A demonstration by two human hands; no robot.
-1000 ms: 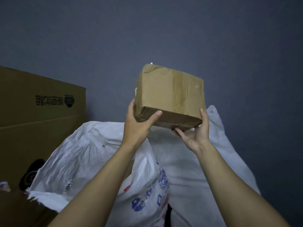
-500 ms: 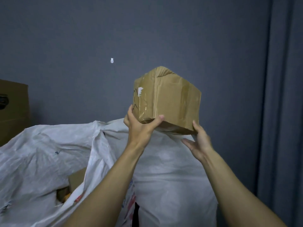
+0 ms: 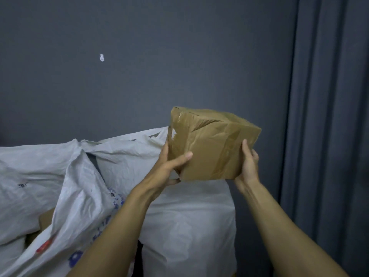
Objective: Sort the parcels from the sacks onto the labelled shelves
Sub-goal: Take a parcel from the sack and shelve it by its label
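Far to the left of both hands and below them, the white woven sacks [image 3: 60, 176] lie slumped and open, with a strip of brown cardboard [image 3: 47, 218] showing in a gap, likely more parcels waiting. Above them, well up and left of the hands, a small white hook [image 3: 102, 57] sits on the dark wall [image 3: 179, 56].

The left hand [image 3: 169, 166] clamps the parcel's left side, thumb laid across the near face and fingers wrapped behind the edge. The parcel [image 3: 213, 144], a crumpled, tape-wrapped brown box, is held aloft between the two hands, clear of the sacks, its long axis running left to right and tilted so the right end sits slightly farther away. The right hand [image 3: 248, 164] cups the lower right corner, thumb up on the near face.

Right of that hand hangs a grey curtain [image 3: 329, 136]. No shelf shows, so which way the parcel must travel cannot be told; both hands share the load about equally.
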